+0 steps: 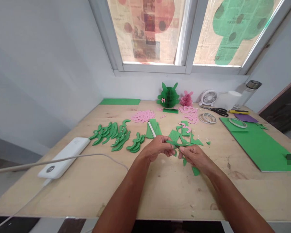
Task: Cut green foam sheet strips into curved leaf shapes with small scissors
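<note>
My left hand [160, 147] is closed around the edge of a small green paper piece [172, 142] above the middle of the table. Close on its right, my right hand [193, 156] is also closed, its fingertips almost meeting those of the left. From its grip a thin dark tool [177, 146] points at the paper; most of it is hidden in the fingers. Green paper scraps [195, 171] lie under and around both hands. Just beyond my left hand, a white pen [152, 129] rests on a folded green sheet [156, 125].
Stacks of curved green cutouts [122, 139] and a white power bank [64, 158] with cables lie left. Pink cutouts [143, 116], a green honeycomb figure [169, 96], a small fan [208, 97], black scissors [219, 111] and tape rolls [207, 118] stand behind. Green sheets [259, 145] lie right.
</note>
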`<action>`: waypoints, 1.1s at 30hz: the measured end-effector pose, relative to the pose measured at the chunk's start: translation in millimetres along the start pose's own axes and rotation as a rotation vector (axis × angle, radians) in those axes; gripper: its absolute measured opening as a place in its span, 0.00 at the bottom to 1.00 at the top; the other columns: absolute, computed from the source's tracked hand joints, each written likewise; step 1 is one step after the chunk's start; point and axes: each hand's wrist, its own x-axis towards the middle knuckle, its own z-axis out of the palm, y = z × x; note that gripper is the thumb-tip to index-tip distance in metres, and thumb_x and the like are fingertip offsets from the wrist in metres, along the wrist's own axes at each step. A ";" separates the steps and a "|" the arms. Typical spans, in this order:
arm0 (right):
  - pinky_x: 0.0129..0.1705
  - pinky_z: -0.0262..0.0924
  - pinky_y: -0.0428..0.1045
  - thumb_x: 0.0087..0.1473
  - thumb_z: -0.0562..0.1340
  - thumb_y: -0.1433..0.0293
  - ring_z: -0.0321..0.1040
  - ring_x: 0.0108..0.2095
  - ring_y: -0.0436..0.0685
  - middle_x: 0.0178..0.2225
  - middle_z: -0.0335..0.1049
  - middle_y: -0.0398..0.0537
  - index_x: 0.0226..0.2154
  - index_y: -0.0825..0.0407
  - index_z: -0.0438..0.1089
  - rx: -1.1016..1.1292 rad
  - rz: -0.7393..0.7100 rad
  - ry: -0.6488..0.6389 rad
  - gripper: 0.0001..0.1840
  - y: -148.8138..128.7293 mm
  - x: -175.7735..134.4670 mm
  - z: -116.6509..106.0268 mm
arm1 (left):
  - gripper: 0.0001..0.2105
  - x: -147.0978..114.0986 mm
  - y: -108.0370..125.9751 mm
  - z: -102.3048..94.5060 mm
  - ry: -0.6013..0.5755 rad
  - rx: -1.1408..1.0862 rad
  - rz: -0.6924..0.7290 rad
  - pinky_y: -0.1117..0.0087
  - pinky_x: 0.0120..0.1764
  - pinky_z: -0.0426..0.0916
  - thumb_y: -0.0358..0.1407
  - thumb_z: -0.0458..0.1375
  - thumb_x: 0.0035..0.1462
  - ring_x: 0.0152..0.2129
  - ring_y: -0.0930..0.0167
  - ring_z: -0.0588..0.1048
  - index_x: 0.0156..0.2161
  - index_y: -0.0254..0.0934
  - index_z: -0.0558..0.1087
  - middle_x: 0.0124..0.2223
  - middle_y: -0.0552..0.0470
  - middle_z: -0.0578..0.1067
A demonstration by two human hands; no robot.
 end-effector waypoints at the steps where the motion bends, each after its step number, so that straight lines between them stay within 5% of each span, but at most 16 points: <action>1: 0.16 0.32 0.44 0.52 0.56 0.53 0.35 0.14 0.44 0.12 0.39 0.33 0.22 0.57 0.69 -0.001 -0.003 0.000 0.24 0.2 0.1 -0.1 | 0.05 0.0 -0.1 0.0 -0.001 0.001 0.001 0.73 0.26 0.66 0.31 0.61 0.40 0.18 0.75 0.71 0.24 0.33 0.69 0.22 0.50 0.75; 33: 0.16 0.33 0.44 0.52 0.55 0.53 0.35 0.14 0.44 0.12 0.39 0.33 0.21 0.56 0.69 -0.022 -0.017 -0.001 0.24 -3.2 -1.9 1.3 | 0.05 -1.7 1.1 0.2 -0.010 0.009 0.021 0.72 0.25 0.65 0.32 0.61 0.40 0.18 0.74 0.71 0.24 0.32 0.69 0.22 0.49 0.75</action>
